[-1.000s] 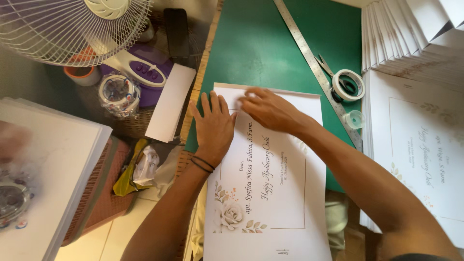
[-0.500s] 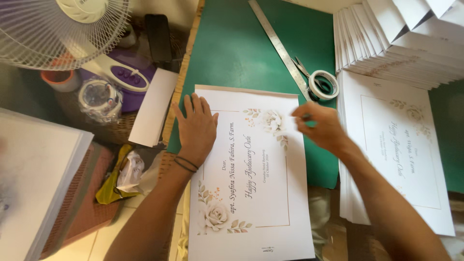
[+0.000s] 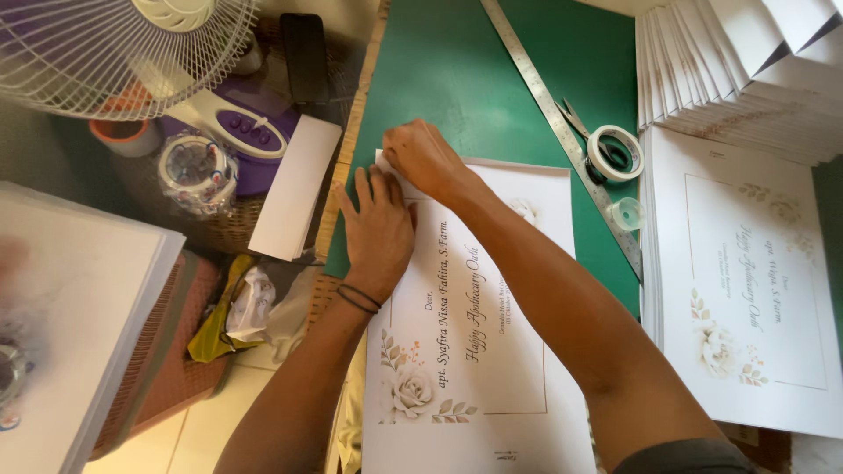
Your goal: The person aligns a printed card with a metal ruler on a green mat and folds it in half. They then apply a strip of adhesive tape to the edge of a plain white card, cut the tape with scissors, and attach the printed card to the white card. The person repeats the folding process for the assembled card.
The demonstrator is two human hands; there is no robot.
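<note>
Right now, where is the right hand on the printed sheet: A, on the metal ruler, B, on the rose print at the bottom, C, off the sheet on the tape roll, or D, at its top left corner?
D: the right hand pinches the printed sheet at its top left corner, just above the left hand lying flat on the sheet.

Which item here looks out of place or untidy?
A crumpled white wad and yellow scrap lie beside the basket, left of the mat. The sheet under both hands lies flat.
</note>
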